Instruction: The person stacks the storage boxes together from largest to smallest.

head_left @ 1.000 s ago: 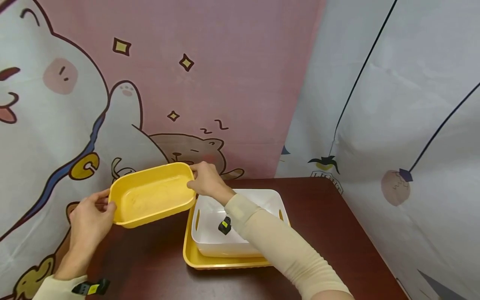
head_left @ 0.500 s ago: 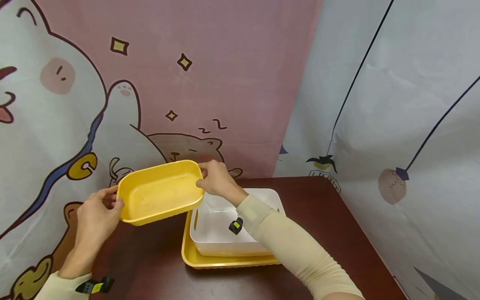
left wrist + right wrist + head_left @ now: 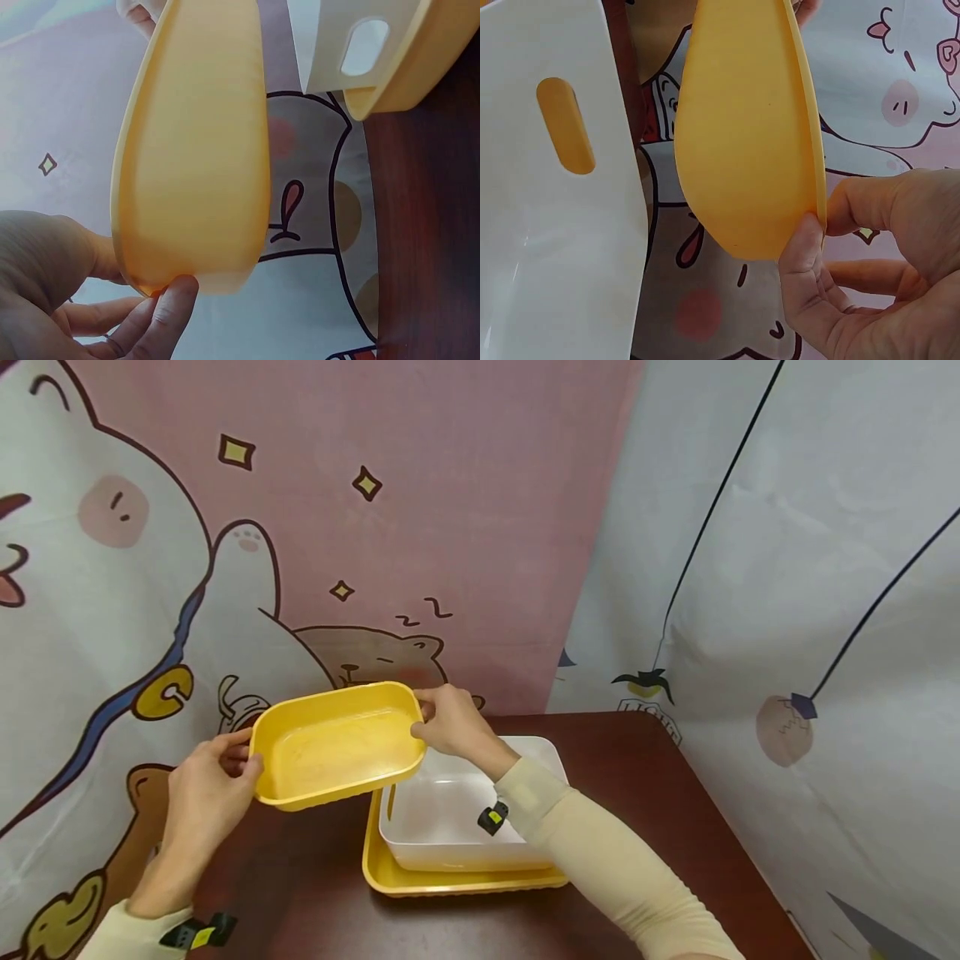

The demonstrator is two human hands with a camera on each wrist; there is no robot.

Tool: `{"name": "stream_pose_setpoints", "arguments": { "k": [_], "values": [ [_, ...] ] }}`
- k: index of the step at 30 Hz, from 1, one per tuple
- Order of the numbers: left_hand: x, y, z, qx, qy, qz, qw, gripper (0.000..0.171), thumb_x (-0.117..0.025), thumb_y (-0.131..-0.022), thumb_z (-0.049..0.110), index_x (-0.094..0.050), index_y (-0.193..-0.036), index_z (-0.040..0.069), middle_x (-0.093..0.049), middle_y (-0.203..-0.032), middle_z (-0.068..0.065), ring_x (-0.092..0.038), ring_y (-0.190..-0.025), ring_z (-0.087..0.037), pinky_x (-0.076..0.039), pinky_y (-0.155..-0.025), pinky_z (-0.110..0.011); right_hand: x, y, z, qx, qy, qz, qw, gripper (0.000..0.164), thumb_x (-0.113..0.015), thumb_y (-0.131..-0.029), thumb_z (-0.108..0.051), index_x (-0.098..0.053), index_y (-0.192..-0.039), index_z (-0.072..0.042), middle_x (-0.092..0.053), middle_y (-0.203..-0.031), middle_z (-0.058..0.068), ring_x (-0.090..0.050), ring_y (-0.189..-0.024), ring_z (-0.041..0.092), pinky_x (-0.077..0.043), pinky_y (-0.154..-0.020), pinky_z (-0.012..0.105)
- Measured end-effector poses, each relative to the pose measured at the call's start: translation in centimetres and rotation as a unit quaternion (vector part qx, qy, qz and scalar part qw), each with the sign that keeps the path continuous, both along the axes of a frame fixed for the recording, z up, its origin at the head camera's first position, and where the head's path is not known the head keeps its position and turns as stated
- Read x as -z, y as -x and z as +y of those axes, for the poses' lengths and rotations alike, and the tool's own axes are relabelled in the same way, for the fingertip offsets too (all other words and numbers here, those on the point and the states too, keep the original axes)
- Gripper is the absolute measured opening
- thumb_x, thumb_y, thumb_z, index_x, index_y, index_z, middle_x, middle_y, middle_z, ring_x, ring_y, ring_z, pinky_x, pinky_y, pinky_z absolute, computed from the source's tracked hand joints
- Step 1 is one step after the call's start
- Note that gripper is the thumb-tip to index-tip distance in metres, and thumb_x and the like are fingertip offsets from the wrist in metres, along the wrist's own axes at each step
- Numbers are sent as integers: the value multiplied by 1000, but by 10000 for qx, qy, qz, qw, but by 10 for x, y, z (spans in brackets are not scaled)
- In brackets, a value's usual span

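Observation:
Held in the air between both hands is a small yellow plastic tray [image 3: 337,747], tilted so its hollow inside faces the head camera. My left hand [image 3: 210,789] pinches its left end by the rim, with the thumb on the inner side in the head view. At the other end, my right hand [image 3: 457,727] pinches the rim between thumb and fingers. Below and to the right, a white bin [image 3: 442,814] with oval handle slots stands inside a larger yellow tray [image 3: 457,887]. The right forearm hides part of the bin and the larger tray.
The nested containers rest on a dark brown table [image 3: 315,893]. Behind it hangs a pink printed cloth [image 3: 480,527] with cartoon animals, and a pale cloth [image 3: 840,593] hangs along the right. Wrist cameras sit on both sleeves.
Both hands have shifted to the right with the small yellow tray, so it overlaps more of the white bin's far left corner in the head view. The nested containers stay in place.

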State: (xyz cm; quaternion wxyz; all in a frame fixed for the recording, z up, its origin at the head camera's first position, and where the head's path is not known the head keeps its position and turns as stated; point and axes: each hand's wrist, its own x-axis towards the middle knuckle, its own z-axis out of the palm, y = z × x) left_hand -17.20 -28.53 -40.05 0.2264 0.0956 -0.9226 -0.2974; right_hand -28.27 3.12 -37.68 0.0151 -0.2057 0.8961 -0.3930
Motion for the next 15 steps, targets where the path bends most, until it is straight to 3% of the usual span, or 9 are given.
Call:
{"name": "stream_pose_setpoints", "arguments": {
  "k": [15],
  "values": [
    [0,2,28,472,75,116,9988,44,-75,-97,15,-69,-136,-2,-70,-109,-20,-69,-88,-31,-49,-59,-14,3,-10,38,242,12,-10,9997,59,-78,-89,-9,-66,-147,-8,-71,-87,4,-69,-63,17,-62,-62,24]
  ]
}}
